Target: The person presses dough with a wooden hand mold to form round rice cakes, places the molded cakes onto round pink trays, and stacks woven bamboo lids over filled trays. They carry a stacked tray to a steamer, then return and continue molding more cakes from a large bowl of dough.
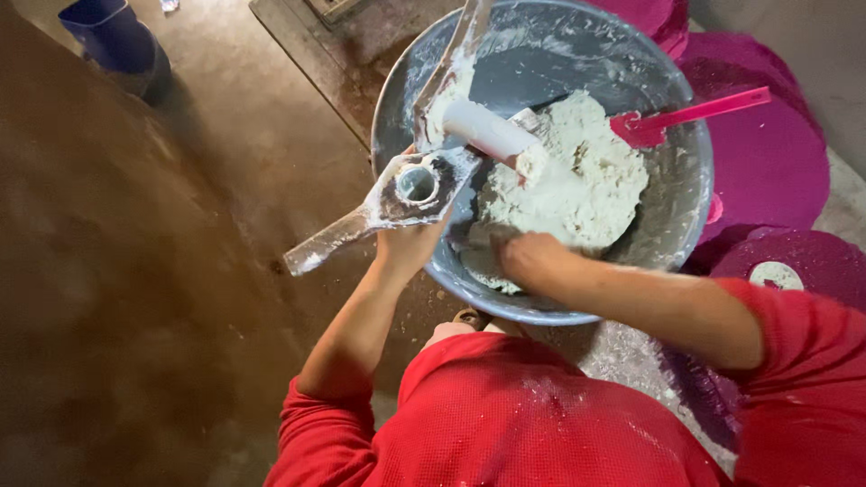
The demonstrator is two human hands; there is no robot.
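A large grey metal bowl point(667, 225) holds a mound of pale dough point(577, 180). My left hand point(408, 245) grips the floury metal crosspiece point(397, 203) of a mixing tool at the bowl's near-left rim; its white cylinder point(487, 131) reaches into the dough. My right hand point(532, 260) is pressed into the dough at the near side of the bowl, fingers buried, so I cannot tell what it holds. A pink spatula point(695, 115) lies across the far right rim.
Several round magenta plates point(776, 162) lie to the right of the bowl, one with a white lump point(776, 275). A blue container point(113, 36) stands on the brown floor at top left. Flour dusts the floor and my red shirt point(532, 415).
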